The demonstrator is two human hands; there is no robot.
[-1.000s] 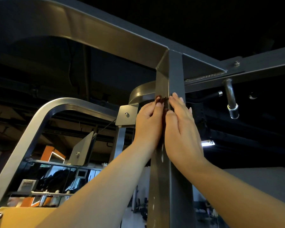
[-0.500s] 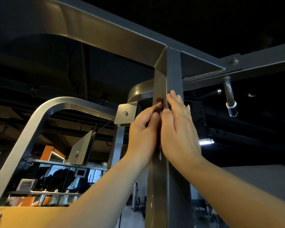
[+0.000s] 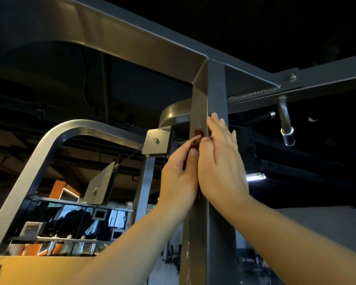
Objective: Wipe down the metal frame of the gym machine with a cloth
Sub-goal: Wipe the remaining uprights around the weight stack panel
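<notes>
Both hands are raised together against the upright post (image 3: 214,233) of the frame, whose long axis runs straight up. The left hand (image 3: 179,175) curls and pinches a small brown cloth (image 3: 197,133) on the post's left face. The right hand (image 3: 220,161) lies flat with straight fingers along the front corner edge, its thumb by the cloth. Bare post continues above to the top beam (image 3: 132,38). A bolted square plate (image 3: 155,141) sits just left, and a peg (image 3: 285,120) hangs further right.
</notes>
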